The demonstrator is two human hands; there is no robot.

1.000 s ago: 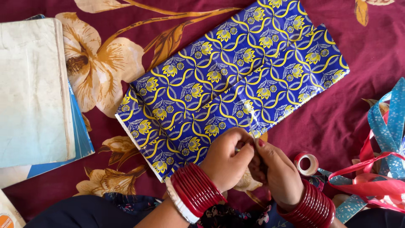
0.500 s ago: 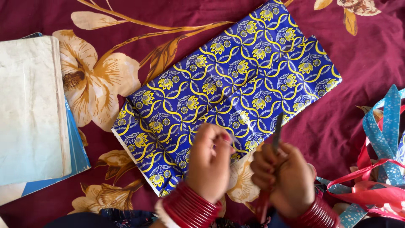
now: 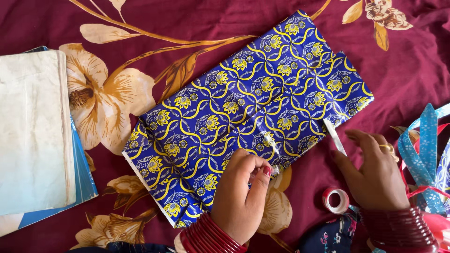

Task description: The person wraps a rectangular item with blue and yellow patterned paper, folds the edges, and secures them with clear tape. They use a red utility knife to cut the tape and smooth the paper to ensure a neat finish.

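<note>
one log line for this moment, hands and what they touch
left hand: pinching clear tape onto wrapped parcel | right hand: holding scissors, blade up | tape roll: on cloth by right wrist | books: stacked far left

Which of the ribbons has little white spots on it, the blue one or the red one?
The blue ribbon, sticking up at the right edge beside the right hand, has white speckles. The red ribbon tangled under it is plain and shiny.

Maroon floral bedsheet [image 3: 403,65] bears wrapped parcel [image 3: 248,112], books [image 3: 33,131].
</note>
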